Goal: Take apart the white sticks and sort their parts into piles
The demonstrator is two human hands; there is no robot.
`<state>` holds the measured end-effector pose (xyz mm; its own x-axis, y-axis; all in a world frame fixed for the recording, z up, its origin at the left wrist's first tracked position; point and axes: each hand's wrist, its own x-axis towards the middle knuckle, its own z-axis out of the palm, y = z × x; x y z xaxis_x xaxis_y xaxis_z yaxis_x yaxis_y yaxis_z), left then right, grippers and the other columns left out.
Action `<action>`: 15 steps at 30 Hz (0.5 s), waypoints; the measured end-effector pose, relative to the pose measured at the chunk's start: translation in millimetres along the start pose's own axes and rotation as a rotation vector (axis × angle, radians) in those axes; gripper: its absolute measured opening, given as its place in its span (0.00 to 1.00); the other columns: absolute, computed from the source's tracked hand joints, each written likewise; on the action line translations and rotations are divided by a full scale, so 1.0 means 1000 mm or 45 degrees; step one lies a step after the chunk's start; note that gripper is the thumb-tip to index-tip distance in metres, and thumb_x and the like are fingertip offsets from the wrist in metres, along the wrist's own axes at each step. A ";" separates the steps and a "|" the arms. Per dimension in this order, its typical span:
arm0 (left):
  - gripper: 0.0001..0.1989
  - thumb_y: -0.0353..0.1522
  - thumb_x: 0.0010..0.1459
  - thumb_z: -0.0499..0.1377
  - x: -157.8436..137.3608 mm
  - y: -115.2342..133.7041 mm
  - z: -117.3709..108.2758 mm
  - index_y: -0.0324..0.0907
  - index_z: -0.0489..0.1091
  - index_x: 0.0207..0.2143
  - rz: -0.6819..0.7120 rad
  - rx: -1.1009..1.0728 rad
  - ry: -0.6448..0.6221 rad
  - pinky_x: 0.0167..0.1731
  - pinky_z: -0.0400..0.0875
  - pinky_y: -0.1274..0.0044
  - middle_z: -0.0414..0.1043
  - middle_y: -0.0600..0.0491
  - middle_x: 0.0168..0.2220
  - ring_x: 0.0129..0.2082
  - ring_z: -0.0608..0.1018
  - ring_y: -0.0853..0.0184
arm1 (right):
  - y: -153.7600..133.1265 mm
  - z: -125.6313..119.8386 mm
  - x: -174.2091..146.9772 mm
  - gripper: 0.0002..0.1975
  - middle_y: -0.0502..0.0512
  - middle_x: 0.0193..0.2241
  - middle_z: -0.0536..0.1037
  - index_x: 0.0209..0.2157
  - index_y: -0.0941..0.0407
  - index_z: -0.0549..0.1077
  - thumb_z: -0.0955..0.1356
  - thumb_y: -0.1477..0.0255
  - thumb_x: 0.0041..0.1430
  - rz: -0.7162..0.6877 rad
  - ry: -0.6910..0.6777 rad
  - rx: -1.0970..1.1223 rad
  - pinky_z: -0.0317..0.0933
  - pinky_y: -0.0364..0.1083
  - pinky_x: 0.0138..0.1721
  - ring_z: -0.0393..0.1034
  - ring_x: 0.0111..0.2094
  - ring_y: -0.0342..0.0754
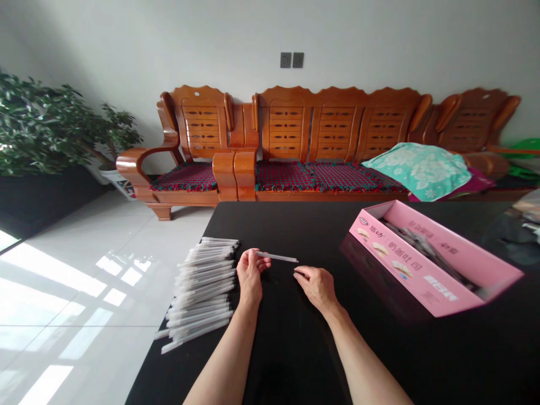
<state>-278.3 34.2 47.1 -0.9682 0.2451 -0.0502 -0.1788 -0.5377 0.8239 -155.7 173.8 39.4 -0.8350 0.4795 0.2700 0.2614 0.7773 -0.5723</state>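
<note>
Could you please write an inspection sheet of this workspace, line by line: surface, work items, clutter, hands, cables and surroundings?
Surface: black glossy table, reflective.
Work items: one thin grey pen-like stick, held at its left end by the left hand; row of similar sticks lying side by side along the table's left edge.
Clutter: open pink box on the right, holding dark items too blurred to name.
Hands: left hand pinches the stick; right hand is just below its free end, contact unclear.
Cables: nothing seen.
Surroundings: wooden sofa set with red cushions, teal cloth, leafy plant, wall sockets, white tiled floor.
</note>
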 end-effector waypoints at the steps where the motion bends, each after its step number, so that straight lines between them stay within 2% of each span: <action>1: 0.21 0.46 0.54 0.63 0.000 0.000 0.000 0.38 0.67 0.38 0.000 0.012 0.000 0.25 0.74 0.79 0.76 0.51 0.28 0.24 0.79 0.70 | 0.000 0.000 0.000 0.08 0.53 0.34 0.83 0.37 0.47 0.81 0.69 0.66 0.58 -0.004 0.006 -0.063 0.65 0.46 0.36 0.78 0.34 0.52; 5: 0.23 0.48 0.52 0.64 -0.001 0.000 0.001 0.38 0.67 0.38 -0.003 0.042 0.006 0.25 0.74 0.78 0.76 0.50 0.28 0.24 0.79 0.69 | 0.001 -0.003 0.000 0.08 0.54 0.34 0.83 0.37 0.46 0.81 0.69 0.66 0.57 -0.002 -0.012 -0.182 0.65 0.47 0.36 0.78 0.35 0.53; 10: 0.23 0.48 0.51 0.64 0.000 -0.001 0.000 0.38 0.67 0.37 -0.004 0.049 0.000 0.25 0.74 0.78 0.76 0.51 0.27 0.23 0.78 0.69 | 0.002 -0.004 -0.001 0.07 0.53 0.33 0.83 0.36 0.46 0.82 0.71 0.64 0.54 -0.019 -0.059 -0.173 0.64 0.46 0.35 0.78 0.33 0.52; 15: 0.23 0.48 0.52 0.63 0.000 -0.001 0.000 0.38 0.67 0.37 -0.010 0.065 0.003 0.25 0.73 0.78 0.75 0.51 0.27 0.23 0.78 0.69 | -0.002 -0.009 -0.001 0.12 0.51 0.22 0.78 0.37 0.51 0.81 0.71 0.62 0.53 0.081 0.022 0.009 0.60 0.44 0.28 0.72 0.24 0.48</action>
<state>-278.2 34.3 46.2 -0.9673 0.2469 -0.0581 -0.1772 -0.4941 0.8512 -150.6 175.6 47.1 -0.8081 0.5350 0.2463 0.3103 0.7422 -0.5940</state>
